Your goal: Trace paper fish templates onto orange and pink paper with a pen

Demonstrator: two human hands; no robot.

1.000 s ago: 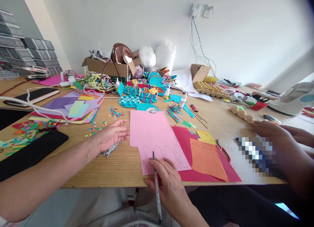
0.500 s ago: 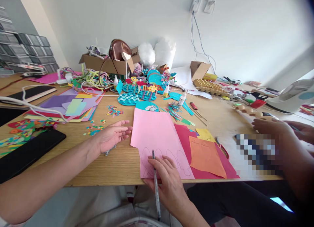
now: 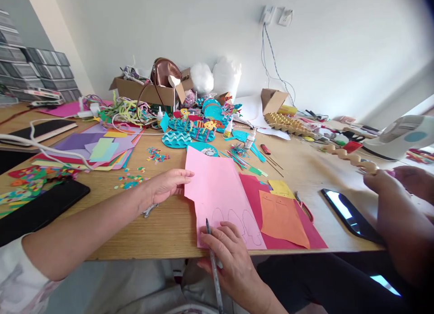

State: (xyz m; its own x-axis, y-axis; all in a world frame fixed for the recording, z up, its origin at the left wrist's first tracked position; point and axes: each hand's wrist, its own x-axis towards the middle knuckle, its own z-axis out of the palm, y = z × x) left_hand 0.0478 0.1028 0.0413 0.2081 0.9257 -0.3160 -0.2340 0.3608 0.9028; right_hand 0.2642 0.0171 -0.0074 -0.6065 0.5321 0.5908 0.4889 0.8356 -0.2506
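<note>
A pink sheet of paper [image 3: 217, 178] with several pencil-thin rounded outlines along its lower part lies at the table's front edge. My left hand [image 3: 169, 184] pinches its left edge between thumb and fingers, and that side is bent up a little. Over the sheet's lower edge rests my right hand [image 3: 232, 260], holding a grey pen [image 3: 214, 271] whose tip points away from me. Under the pink sheet, a red sheet [image 3: 249, 185] sticks out on the right. An orange piece of paper [image 3: 283, 219] and a yellow one [image 3: 280, 188] lie on it.
Red-handled scissors [image 3: 304, 208] lie right of the orange paper. A phone [image 3: 351, 217] sits by another person's hands [image 3: 389, 183], which hold a strip of egg carton [image 3: 352, 158]. Glue bottles [image 3: 250, 139] and blue paper crafts [image 3: 176, 139] stand behind. A dark tablet-like slab [image 3: 44, 210] lies left.
My left hand has moved right and taken hold of the pink sheet's left edge, bending it up. My right hand stays on the sheet with the pen.
</note>
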